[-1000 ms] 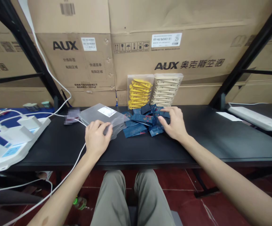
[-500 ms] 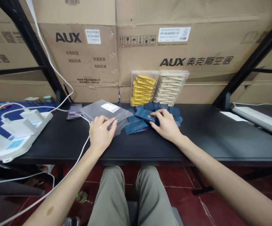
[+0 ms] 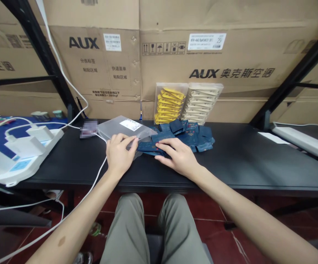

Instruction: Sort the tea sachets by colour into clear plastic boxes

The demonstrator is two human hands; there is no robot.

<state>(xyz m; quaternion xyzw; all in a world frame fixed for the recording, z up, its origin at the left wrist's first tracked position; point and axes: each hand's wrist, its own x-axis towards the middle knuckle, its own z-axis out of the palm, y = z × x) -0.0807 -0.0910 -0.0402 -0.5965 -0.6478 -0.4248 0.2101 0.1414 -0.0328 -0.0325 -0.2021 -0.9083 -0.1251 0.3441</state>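
Note:
On the black table lies a clear plastic box with a white label, its near end toward me. My left hand grips that near edge between thumb and fingers. A dark blue packet with small coloured prints is pinched in my right hand, its left end up against the box's opening. Whether its tip is inside the box I cannot tell. Just behind and right of my right hand is a loose pile of similar dark blue packets.
Behind the pile stand a clear box of yellow packets and another of cream packets. A white power strip with plugs sits at left, its cable running beside my left hand. Cardboard backs the table.
My right hand has moved left and nearer to me, bringing a blue packet from the pile to the clear box. My left hand stays on the box.

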